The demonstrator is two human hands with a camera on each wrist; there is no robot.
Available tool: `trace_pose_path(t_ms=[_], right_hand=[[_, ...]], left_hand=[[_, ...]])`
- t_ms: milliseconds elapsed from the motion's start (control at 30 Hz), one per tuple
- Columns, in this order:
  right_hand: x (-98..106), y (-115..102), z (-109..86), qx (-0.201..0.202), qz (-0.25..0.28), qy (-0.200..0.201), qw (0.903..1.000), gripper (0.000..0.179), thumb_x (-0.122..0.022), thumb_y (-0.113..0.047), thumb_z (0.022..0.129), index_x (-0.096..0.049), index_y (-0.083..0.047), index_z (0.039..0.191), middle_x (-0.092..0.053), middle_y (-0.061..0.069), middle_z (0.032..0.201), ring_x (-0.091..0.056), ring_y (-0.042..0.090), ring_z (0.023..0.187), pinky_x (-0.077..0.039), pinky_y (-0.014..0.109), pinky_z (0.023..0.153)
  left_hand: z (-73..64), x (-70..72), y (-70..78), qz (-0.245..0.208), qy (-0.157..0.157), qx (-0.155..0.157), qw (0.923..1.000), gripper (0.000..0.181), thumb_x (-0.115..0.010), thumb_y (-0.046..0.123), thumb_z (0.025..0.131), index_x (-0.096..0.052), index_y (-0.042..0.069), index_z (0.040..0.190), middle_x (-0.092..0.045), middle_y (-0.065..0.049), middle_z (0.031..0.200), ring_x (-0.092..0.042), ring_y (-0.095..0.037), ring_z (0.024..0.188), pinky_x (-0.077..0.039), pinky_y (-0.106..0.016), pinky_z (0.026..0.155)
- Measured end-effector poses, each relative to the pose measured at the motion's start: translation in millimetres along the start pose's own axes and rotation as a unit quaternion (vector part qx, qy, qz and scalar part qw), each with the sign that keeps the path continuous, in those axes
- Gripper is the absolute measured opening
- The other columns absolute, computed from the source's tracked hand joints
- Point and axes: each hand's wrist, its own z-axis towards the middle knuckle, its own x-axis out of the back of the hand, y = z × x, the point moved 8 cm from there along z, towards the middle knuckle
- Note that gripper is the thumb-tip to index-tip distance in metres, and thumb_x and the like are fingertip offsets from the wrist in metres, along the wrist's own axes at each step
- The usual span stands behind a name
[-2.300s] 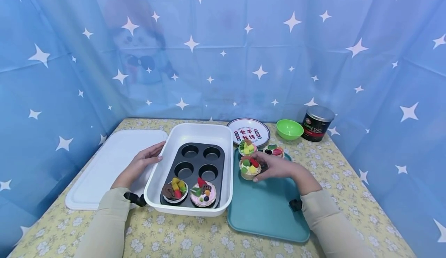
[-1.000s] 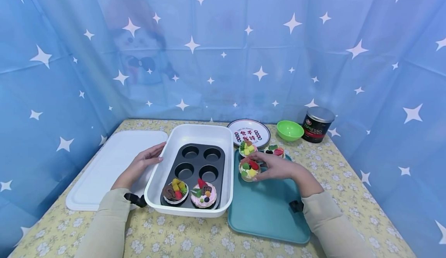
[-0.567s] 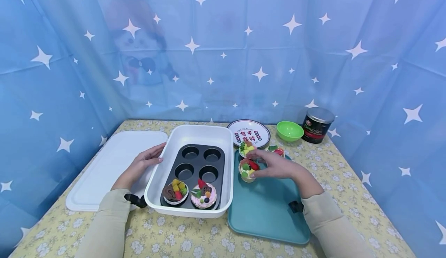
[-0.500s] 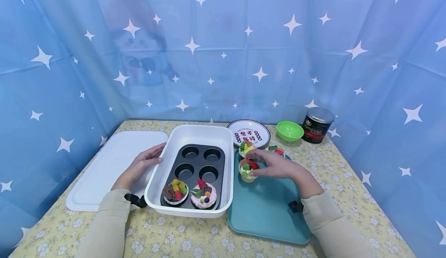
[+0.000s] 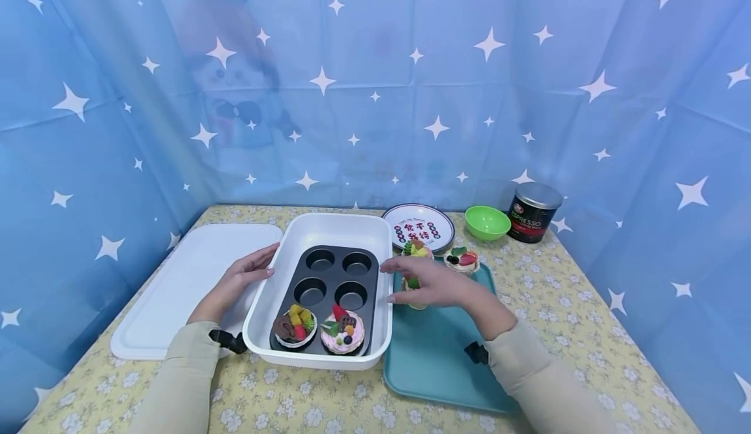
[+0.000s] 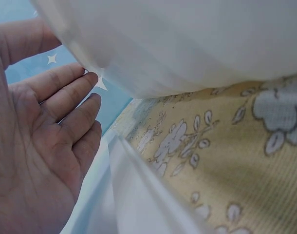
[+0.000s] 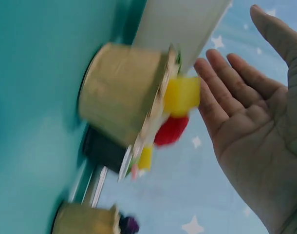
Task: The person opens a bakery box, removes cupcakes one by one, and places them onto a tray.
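Observation:
A white rectangular tub [image 5: 313, 360] holds a dark muffin pan [image 5: 331, 277]. Two fruit-topped tarts, one with chocolate [image 5: 295, 326] and one with pink cream [image 5: 343, 331], sit in the pan's near cups. My left hand [image 5: 237, 281] is at the tub's left side, its thumb by the rim and its fingers loosely extended. At the tub's right rim, my right hand [image 5: 431, 281] hovers with fingers spread and nothing in its grasp. A fruit tart [image 7: 124, 92] stands on the teal tray [image 5: 446, 362], partly hidden beneath that hand in the head view.
Two more tarts, one with yellow fruit [image 5: 415, 249] and one with strawberry [image 5: 461, 261], stand at the tray's far end. Behind are a printed plate [image 5: 418, 224], a green bowl [image 5: 487, 223] and an espresso tin [image 5: 532, 212]. A white lid [image 5: 176, 290] lies left.
My right hand has let go of the tart on the tray and moved left to the tub's right rim. The left hand stays at the tub's left side.

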Motion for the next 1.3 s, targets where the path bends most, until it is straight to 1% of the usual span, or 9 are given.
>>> trace_pose_path(t_ms=[133, 300, 367, 533, 700, 800, 1000, 1167, 1300], right_hand=[[-15.5, -15.0, 10.9, 0.016, -0.024, -0.028, 0.9992, 0.061, -0.070, -0.041, 0.095, -0.051, -0.010, 0.145, -0.056, 0.006, 0.143, -0.051, 0.022, 0.133, -0.045, 0.049, 0.107], [-35.5, -30.4, 22.1, 0.044, -0.057, -0.057, 0.9958, 0.060, -0.068, -0.044, 0.096, -0.052, -0.014, 0.145, -0.055, 0.000, 0.143, -0.051, 0.016, 0.133, -0.045, 0.041, 0.108], [-43.9, -33.2, 25.8, 0.045, -0.071, -0.070, 0.9940, 0.061, -0.067, -0.046, 0.096, -0.052, -0.015, 0.146, -0.054, -0.003, 0.144, -0.050, 0.014, 0.133, -0.045, 0.037, 0.108], [-61.1, -38.2, 32.0, 0.044, -0.076, -0.104, 0.9907, 0.067, -0.065, -0.052, 0.095, -0.048, -0.014, 0.148, -0.053, -0.002, 0.145, -0.050, 0.017, 0.134, -0.045, 0.037, 0.108], [-65.9, -42.1, 32.5, 0.049, -0.072, -0.110, 0.9902, 0.069, -0.066, -0.051, 0.095, -0.046, -0.014, 0.150, -0.053, -0.001, 0.144, -0.051, 0.017, 0.132, -0.045, 0.035, 0.107], [-68.4, -45.0, 32.6, 0.051, -0.073, -0.116, 0.9892, 0.071, -0.067, -0.052, 0.094, -0.045, -0.017, 0.151, -0.053, -0.003, 0.143, -0.053, 0.014, 0.129, -0.047, 0.032, 0.104], [-76.6, -52.3, 35.4, 0.056, -0.099, -0.132, 0.9847, 0.078, -0.068, -0.056, 0.091, -0.041, -0.016, 0.153, -0.053, -0.004, 0.142, -0.054, 0.011, 0.127, -0.047, 0.028, 0.101], [-81.8, -54.5, 38.0, 0.065, -0.132, -0.124, 0.9814, 0.084, -0.071, -0.055, 0.089, -0.039, -0.013, 0.154, -0.053, -0.001, 0.142, -0.054, 0.011, 0.126, -0.048, 0.027, 0.100], [-85.4, -55.4, 39.2, 0.076, -0.143, -0.113, 0.9804, 0.083, -0.073, -0.050, 0.089, -0.038, -0.012, 0.154, -0.054, -0.002, 0.138, -0.054, 0.010, 0.123, -0.048, 0.025, 0.099]], left_hand=[[-0.2, 0.0, -0.4, 0.001, -0.001, 0.000, 1.0000, 0.062, -0.061, 0.023, 0.100, -0.037, 0.018, 0.157, -0.034, -0.009, 0.161, -0.026, -0.034, 0.149, -0.016, -0.058, 0.120], [0.5, 1.0, -0.8, -0.001, 0.001, 0.002, 1.0000, 0.061, -0.061, 0.022, 0.100, -0.038, 0.019, 0.157, -0.034, -0.009, 0.161, -0.027, -0.033, 0.149, -0.015, -0.057, 0.121], [0.8, 1.1, -0.7, 0.001, 0.001, 0.002, 1.0000, 0.061, -0.060, 0.022, 0.100, -0.037, 0.019, 0.157, -0.034, -0.009, 0.161, -0.026, -0.034, 0.149, -0.015, -0.057, 0.121], [0.0, 0.5, -0.3, 0.001, 0.002, 0.004, 1.0000, 0.061, -0.060, 0.021, 0.101, -0.037, 0.018, 0.158, -0.033, -0.010, 0.161, -0.025, -0.035, 0.150, -0.015, -0.057, 0.121], [-0.7, -0.2, 0.3, 0.002, 0.002, 0.006, 1.0000, 0.062, -0.060, 0.022, 0.101, -0.037, 0.019, 0.158, -0.033, -0.010, 0.162, -0.025, -0.034, 0.150, -0.015, -0.058, 0.121], [-0.5, 0.1, 0.0, 0.003, 0.004, 0.009, 0.9999, 0.062, -0.060, 0.023, 0.101, -0.037, 0.020, 0.158, -0.034, -0.009, 0.161, -0.025, -0.034, 0.150, -0.014, -0.059, 0.120], [-0.2, 1.1, -0.2, 0.004, 0.003, 0.006, 1.0000, 0.062, -0.060, 0.023, 0.101, -0.037, 0.019, 0.158, -0.033, -0.009, 0.162, -0.026, -0.034, 0.150, -0.015, -0.059, 0.120], [-0.6, 0.2, 0.6, -0.001, -0.002, -0.002, 1.0000, 0.061, -0.059, 0.022, 0.101, -0.036, 0.018, 0.158, -0.032, -0.010, 0.162, -0.027, -0.034, 0.149, -0.017, -0.058, 0.120], [-0.6, -0.4, 0.7, 0.000, -0.002, -0.001, 1.0000, 0.061, -0.060, 0.023, 0.101, -0.037, 0.019, 0.158, -0.033, -0.009, 0.162, -0.027, -0.034, 0.149, -0.017, -0.058, 0.120]])
